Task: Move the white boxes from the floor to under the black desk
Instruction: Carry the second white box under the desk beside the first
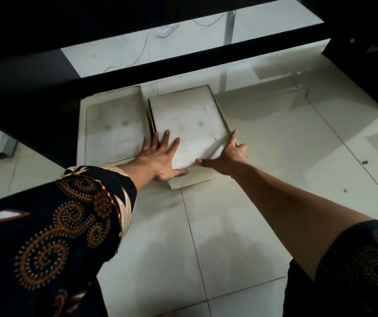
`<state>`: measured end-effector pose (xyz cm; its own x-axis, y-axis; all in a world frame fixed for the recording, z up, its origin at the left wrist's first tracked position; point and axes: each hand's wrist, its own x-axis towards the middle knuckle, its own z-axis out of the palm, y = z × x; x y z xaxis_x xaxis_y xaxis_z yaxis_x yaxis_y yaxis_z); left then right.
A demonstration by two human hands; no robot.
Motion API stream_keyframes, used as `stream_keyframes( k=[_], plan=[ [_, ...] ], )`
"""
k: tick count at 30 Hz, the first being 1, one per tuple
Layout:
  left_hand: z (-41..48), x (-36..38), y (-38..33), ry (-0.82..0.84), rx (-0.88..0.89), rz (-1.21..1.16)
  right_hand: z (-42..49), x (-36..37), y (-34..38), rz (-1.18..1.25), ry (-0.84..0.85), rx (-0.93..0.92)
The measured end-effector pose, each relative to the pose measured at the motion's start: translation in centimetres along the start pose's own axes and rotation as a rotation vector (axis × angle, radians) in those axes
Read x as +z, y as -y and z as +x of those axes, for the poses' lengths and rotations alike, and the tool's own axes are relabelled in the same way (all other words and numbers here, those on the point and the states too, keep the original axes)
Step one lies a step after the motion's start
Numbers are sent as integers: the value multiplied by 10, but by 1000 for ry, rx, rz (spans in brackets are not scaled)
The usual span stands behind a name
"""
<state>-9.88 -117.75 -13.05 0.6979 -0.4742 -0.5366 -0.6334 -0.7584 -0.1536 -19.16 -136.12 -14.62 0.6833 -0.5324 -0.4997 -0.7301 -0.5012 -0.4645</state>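
Two flat white boxes lie side by side on the tiled floor below the black desk [46, 65]. The left box [114, 129] sits partly in the desk's shadow. The right box [190, 124] lies slightly turned, its near corner sticking out toward me. My left hand [160, 156] rests flat on the near left part of the right box, fingers spread, two of them over the gap between the boxes. My right hand [226, 156] presses the near right edge of the same box, forefinger along its side and thumb on top.
A black crossbar [206, 58] of the desk runs above the boxes. A black desk leg or panel [371, 72] stands at the right. Behind the bar lie a white power strip [167, 30] and thin cables. Pale floor tiles spread to the right and toward me.
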Motion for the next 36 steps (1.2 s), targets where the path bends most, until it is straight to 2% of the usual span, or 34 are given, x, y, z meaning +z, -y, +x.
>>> stream_keyframes(
  k=[3,8,13,24,31,36],
  plan=[
    [4,-4,7,-3,-62,-66,10,2,15,0,11,24],
    [8,-4,8,60,-216,-344,30,7,38,27,22,65],
    [6,-1,10,58,-239,-421,48,14,51,-27,-7,65],
    [4,-6,15,125,-207,-420,67,10,67,-165,37,70],
    [5,-2,14,99,-205,-411,66,17,68,-92,-30,112],
    [5,5,15,50,-204,-388,58,24,65,78,-127,108]
  ],
)
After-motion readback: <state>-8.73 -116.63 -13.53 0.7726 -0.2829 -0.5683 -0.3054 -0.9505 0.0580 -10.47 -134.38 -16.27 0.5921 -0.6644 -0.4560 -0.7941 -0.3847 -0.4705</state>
